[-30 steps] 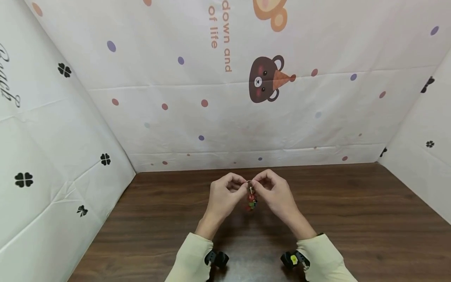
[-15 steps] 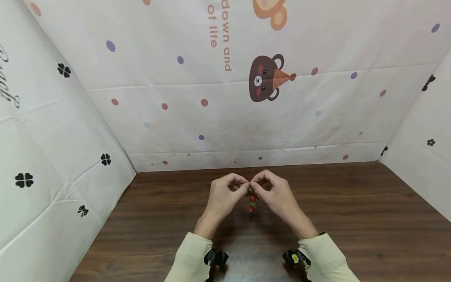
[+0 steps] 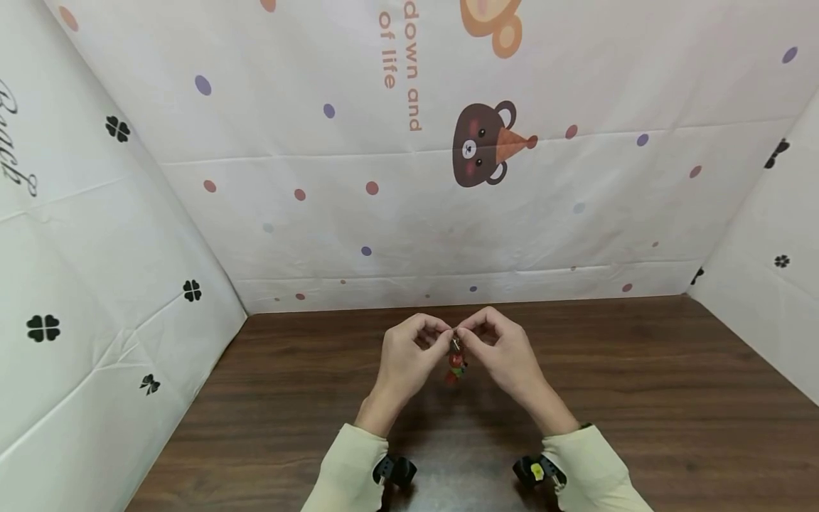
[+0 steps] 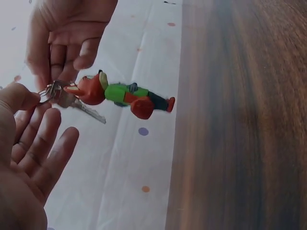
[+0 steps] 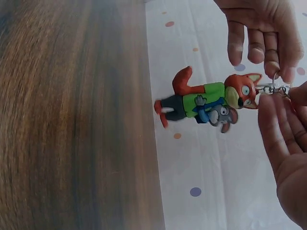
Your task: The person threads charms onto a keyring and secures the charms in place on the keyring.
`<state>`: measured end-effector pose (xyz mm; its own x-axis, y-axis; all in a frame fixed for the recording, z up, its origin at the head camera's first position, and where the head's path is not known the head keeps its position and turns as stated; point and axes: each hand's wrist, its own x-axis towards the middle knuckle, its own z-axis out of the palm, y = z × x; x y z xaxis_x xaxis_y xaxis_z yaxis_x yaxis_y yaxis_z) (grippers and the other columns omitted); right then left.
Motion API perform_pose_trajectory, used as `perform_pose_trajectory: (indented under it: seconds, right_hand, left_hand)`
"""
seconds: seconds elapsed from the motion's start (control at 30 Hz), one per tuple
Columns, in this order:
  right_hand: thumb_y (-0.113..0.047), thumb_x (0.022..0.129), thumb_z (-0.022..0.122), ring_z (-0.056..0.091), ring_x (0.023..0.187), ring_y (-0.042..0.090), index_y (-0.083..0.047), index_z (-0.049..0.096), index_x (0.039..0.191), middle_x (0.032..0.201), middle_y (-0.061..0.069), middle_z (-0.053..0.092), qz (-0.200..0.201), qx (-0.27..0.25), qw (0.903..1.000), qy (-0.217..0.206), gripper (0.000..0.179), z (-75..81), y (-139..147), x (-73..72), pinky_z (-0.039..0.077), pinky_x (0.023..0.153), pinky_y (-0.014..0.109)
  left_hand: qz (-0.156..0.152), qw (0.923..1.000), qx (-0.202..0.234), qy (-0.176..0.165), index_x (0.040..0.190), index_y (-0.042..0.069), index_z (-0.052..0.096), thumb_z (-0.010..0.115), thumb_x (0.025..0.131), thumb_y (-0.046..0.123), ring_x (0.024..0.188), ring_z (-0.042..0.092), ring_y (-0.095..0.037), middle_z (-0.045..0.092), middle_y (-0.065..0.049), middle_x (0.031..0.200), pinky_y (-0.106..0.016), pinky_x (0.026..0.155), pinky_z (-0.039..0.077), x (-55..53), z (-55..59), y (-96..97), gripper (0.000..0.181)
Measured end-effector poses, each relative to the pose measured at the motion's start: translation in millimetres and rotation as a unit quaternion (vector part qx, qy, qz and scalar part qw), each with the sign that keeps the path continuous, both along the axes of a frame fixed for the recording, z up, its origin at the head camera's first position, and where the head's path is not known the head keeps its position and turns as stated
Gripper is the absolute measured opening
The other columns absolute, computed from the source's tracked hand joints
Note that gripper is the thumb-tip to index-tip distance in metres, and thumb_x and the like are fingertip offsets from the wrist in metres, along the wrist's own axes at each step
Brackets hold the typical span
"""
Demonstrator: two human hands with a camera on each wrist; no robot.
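Observation:
Both hands are raised above the table, fingertips nearly meeting over a fox keychain (image 3: 456,361). My left hand (image 3: 407,359) pinches the metal key ring (image 4: 46,94) between thumb and forefinger. From the other side, my right hand (image 3: 502,355) pinches the same ring. Below it hangs the fox figure (image 5: 204,99), in a green top with a small grey rabbit (image 5: 221,116) at its front. A silver key (image 4: 91,112) dangles beside the fox's head in the left wrist view. The fingertips partly hide the ring.
A brown wood-grain table (image 3: 294,398) lies below the hands. White printed cloth (image 3: 307,235) walls it in at the back and on both sides. Each wrist wears a small black camera (image 3: 394,469) on a strap.
The hands stay almost in place, fingertips still together at the ring. The hanging fox figure has swung and turned slightly.

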<state>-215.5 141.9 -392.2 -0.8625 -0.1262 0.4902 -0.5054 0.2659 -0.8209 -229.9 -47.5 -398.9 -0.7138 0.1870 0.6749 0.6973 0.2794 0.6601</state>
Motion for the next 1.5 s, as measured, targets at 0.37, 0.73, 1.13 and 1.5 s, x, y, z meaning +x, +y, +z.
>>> perform_pose_trajectory:
  seconds: [0.37,0.73,1.13,1.5]
  right_hand:
    - [-0.001,0.099,0.074,0.068,0.075,0.012,-0.012,0.072,0.101,0.092,-0.004,0.072,-0.022,0.079,0.9959,0.038,0.011,3.8,3.1,1.9,0.057,0.065,0.031]
    - [-0.001,0.101,0.072,0.072,0.087,0.017,-0.003,0.07,0.104,0.102,0.006,0.075,-0.002,0.014,0.9996,0.023,0.004,1.3,-0.3,1.0,0.059,0.073,0.026]
    - [-0.001,0.1,0.073,0.068,0.077,0.014,-0.007,0.07,0.1,0.095,0.003,0.073,-0.011,0.058,0.9974,0.04,0.007,7.6,2.8,3.7,0.057,0.066,0.029]
    - [0.004,0.098,0.073,0.069,0.076,0.01,-0.01,0.07,0.099,0.092,-0.003,0.072,-0.01,0.114,0.9899,0.084,0.015,10.9,4.0,5.0,0.059,0.066,0.031]
  left_hand:
    - [0.002,0.9988,-0.049,-0.008,0.1,0.009,0.08,0.079,0.099,0.015,0.068,0.066,-0.004,0.076,0.002,0.092,-0.024,0.06,0.055,-0.4,-0.5,-1.2,0.006]
    - [0.04,0.9971,-0.035,0.056,0.096,0.008,0.079,0.08,0.098,0.015,0.07,0.068,-0.005,0.075,0.002,0.089,-0.021,0.064,0.057,2.0,-0.4,2.4,0.007]
    - [0.021,0.9988,-0.036,0.025,0.099,0.009,0.081,0.08,0.098,0.015,0.071,0.069,-0.007,0.076,0.002,0.092,-0.025,0.065,0.059,2.4,1.2,1.3,0.006]
    - [0.039,0.9946,-0.085,0.045,0.097,0.011,0.081,0.081,0.097,0.016,0.07,0.068,-0.006,0.076,0.003,0.089,-0.023,0.064,0.057,2.5,3.6,-0.3,0.005]
